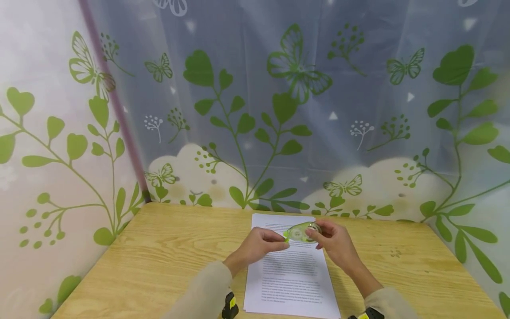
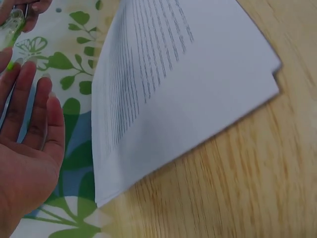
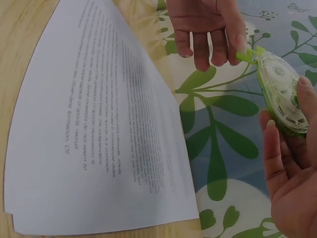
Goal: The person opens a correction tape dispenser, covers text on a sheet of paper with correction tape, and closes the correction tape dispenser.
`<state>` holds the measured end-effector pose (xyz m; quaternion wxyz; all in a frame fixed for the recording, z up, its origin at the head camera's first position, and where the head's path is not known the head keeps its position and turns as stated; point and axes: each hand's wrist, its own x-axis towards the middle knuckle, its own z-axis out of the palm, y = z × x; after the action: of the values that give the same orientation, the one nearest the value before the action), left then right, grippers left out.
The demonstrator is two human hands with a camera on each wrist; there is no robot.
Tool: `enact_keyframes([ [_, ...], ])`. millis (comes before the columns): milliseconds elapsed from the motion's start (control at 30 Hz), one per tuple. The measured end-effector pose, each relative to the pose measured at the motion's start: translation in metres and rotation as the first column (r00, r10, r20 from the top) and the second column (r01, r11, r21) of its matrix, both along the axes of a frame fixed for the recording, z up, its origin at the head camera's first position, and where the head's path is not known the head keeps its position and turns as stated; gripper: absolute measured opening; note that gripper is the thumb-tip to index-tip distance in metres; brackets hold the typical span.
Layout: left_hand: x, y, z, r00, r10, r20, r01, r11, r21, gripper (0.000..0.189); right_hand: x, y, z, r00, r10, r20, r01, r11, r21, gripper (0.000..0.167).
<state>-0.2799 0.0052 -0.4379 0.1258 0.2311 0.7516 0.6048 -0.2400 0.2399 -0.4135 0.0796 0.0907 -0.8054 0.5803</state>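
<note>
A clear-and-green correction tape (image 1: 299, 233) is held up over the printed sheets (image 1: 292, 283) in the head view. My right hand (image 1: 336, 243) grips its rounded body between thumb and fingers. At the other end, my left hand (image 1: 256, 244) pinches the bright green tip (image 3: 246, 55) with thumb and forefinger. Its other fingers hang loosely extended in the left wrist view. Clear casing on the correction tape (image 3: 282, 87) shows the round reels inside. Part of the right hand's grip lies hidden behind the body.
The sheets form a slightly uneven stack on a light wooden table (image 1: 179, 248), with printed lines on the top page. Behind the table hangs a curtain (image 1: 247, 133) with green leaves and butterflies. A pale patterned curtain (image 1: 52, 168) stands along the left side.
</note>
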Motion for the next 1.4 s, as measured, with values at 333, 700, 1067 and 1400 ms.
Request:
enact_keyframes([
  [333,-0.001,-0.011,0.002,0.999,-0.037,-0.006,0.037,0.999,-0.02,0.016,0.0,-0.001,-0.012,0.998,0.019,0.061,-0.02,1.0,0.015,0.033],
  [700,-0.004,-0.014,-0.001,0.998,-0.057,-0.023,0.056,0.997,-0.054,0.016,0.0,-0.001,-0.017,0.997,0.023,0.067,-0.028,0.996,0.08,0.031],
  [1067,-0.003,-0.013,-0.003,0.997,-0.071,-0.013,0.071,0.997,-0.03,0.017,0.0,0.0,-0.02,0.996,0.047,0.072,-0.05,0.998,0.037,0.03],
  [1400,0.005,0.0,0.0,0.977,0.139,0.162,-0.151,0.986,0.069,0.064,0.0,-0.008,-0.019,0.998,-0.041,0.052,0.042,0.999,-0.022,0.03],
])
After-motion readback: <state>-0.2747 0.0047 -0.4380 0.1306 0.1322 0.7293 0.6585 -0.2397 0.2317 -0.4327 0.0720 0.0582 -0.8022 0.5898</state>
